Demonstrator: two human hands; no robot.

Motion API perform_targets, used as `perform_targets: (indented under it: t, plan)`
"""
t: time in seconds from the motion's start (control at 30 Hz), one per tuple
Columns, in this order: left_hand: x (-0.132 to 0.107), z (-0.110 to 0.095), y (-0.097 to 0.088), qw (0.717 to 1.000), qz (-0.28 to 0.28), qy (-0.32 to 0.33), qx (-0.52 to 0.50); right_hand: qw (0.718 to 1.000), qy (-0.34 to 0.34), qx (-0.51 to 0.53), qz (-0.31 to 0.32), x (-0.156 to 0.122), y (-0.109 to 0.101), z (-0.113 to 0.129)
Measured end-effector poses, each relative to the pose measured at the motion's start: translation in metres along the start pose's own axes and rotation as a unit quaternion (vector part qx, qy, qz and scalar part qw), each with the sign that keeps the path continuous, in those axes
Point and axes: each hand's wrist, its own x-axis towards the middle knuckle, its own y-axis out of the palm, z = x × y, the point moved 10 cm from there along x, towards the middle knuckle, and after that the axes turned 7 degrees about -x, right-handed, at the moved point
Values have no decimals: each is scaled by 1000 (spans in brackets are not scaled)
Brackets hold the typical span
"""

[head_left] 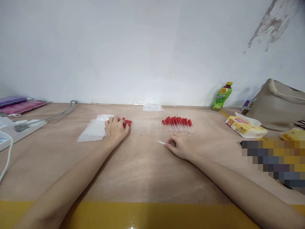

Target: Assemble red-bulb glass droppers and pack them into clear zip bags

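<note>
My right hand (179, 146) pinches a thin clear glass dropper tube (161, 142) near its right end, held low over the table. Over a small pile of red rubber bulbs (127, 122) lies my left hand (116, 127), its fingers curled down. Its fingertips are hidden, so what they grip cannot be seen. Between the hands, a row of bare clear glass tubes (145, 127) lies side by side. Behind my right hand are several droppers (179, 124), each a glass tube with a red bulb on its far end.
Clear plastic bags (91, 131) lie left of my left hand, and another bag (152, 108) lies by the wall. A power strip (26, 132) with cables is far left. At right stand a green drink bottle (222, 97), a tissue pack (245, 126) and a beige bag (274, 106).
</note>
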Motion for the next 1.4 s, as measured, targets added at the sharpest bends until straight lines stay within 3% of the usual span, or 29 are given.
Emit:
perform_targets:
  t: [0.1,0.23,0.3,0.4,0.6,0.7,0.8,1.03,1.4]
  plan:
    - [-12,-20,-16,993,4,62,-96,1000,-6,-7,3,0,0,3]
    - [-50,-66,-19,938,135,195,-254,1000,-23,-20,3,-1,2,5]
    - [-66,-77,-13,913,199,199,-296,999,-29,-20,9,-1,5,4]
    - [-74,-81,-6,895,233,174,-338,999,-38,-2,24,0,9,5]
    - [-67,-85,6,872,245,140,-400,998,-47,14,40,1,10,7]
    - [-66,-82,8,866,231,91,-434,999,-46,2,27,0,6,14]
    - [-74,-85,14,850,259,65,-455,1000,-21,20,-2,-2,1,20]
    - [-82,-93,6,842,262,85,-464,998,-31,47,-5,-6,5,41]
    - [-80,-96,-3,848,240,121,-457,996,-57,67,9,-7,8,44]
